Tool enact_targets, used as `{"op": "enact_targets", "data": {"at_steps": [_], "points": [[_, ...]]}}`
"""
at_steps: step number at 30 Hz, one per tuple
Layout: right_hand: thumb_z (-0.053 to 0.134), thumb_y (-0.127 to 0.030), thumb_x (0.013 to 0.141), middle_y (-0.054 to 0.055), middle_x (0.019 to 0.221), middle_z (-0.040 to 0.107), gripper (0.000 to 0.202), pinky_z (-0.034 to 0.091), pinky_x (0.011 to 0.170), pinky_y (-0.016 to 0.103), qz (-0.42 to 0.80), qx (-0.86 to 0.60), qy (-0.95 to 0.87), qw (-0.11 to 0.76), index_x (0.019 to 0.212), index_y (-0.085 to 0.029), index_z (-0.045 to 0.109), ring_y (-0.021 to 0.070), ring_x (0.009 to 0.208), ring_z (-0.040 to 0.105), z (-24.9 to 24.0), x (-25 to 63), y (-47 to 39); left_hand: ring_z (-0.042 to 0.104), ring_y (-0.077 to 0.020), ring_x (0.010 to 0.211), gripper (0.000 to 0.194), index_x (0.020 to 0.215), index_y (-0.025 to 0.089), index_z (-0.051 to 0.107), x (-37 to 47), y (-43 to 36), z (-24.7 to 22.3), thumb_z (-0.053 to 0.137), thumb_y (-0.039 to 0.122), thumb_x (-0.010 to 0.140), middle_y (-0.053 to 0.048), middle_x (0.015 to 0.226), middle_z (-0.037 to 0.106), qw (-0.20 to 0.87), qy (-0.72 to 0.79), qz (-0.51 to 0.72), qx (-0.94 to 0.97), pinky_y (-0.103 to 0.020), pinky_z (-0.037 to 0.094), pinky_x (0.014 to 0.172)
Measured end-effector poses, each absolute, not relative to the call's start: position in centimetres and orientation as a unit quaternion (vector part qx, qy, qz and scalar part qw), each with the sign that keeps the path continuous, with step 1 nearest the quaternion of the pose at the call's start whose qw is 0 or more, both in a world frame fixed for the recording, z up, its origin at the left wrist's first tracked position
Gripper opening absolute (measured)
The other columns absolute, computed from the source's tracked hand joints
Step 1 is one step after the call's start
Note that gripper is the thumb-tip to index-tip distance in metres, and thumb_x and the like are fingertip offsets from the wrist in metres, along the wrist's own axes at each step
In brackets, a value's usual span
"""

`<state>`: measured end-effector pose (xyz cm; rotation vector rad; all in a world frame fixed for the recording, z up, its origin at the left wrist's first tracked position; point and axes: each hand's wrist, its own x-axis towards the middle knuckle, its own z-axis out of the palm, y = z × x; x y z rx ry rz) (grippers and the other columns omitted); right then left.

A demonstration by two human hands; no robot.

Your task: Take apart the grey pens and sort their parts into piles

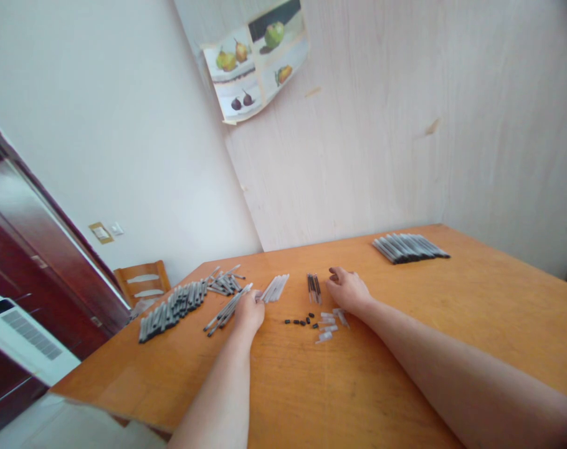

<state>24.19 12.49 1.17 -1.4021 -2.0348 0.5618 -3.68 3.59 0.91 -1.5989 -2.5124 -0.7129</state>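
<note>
My left hand [249,310] is closed beside a loose bunch of grey pens [222,315], its fingertips largely hidden; what it grips I cannot make out. Just right of its thumb lies a row of white pen barrels [275,288]. My right hand [349,289] rests on the table with its fingers apart, holding nothing that I can see. Left of those fingers are several dark-tipped pen refills [314,287] side by side. Nearer to me lie small black plugs [303,322] and clear pen caps [329,325].
A long row of pens with dark ends [174,310] lines the left of the wooden table [283,386], with a smaller pile [226,282] behind. Another pen row [410,247] lies at the back right. A chair [143,280] stands beyond the left edge; a wall closes off the back.
</note>
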Motion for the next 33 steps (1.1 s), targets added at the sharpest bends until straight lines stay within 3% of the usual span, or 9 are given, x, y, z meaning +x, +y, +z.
{"op": "enact_targets", "data": {"at_steps": [22, 28, 33], "points": [[0.046, -0.027, 0.080, 0.007, 0.113, 0.069, 0.051, 0.042, 0.094, 0.031, 0.224, -0.523, -0.761, 0.313, 0.129, -0.016, 0.056, 0.0236, 0.112, 0.057, 0.7, 24.4, 12.8, 0.062, -0.0174, 0.108, 0.033, 0.116, 0.016, 0.062, -4.2, 2.9, 0.9, 0.049, 0.016, 0.086, -0.010, 0.114, 0.068, 0.051, -0.834, -0.285, -0.469, -0.025, 0.043, 0.092], [0.045, -0.026, 0.081, 0.009, 0.116, 0.068, 0.050, 0.043, 0.094, 0.031, 0.215, -0.520, -0.767, 0.309, 0.128, -0.014, 0.058, 0.0247, 0.112, 0.058, 0.7, 24.5, 12.7, 0.062, -0.0282, 0.104, 0.031, 0.112, 0.023, 0.064, -4.5, 0.8, 2.4, 0.052, 0.025, 0.083, -0.012, 0.111, 0.069, 0.083, -0.886, -0.256, -0.378, -0.038, 0.046, 0.084], [0.045, -0.027, 0.082, 0.010, 0.117, 0.068, 0.050, 0.043, 0.094, 0.030, 0.212, -0.518, -0.769, 0.309, 0.128, -0.014, 0.058, 0.0240, 0.113, 0.058, 0.4, 24.5, 12.9, 0.054, -0.0336, 0.113, 0.032, 0.109, 0.029, 0.065, -3.8, -0.2, 3.1, 0.052, 0.027, 0.080, -0.011, 0.120, 0.064, 0.095, -0.917, -0.211, -0.325, -0.049, 0.041, 0.089]]}}
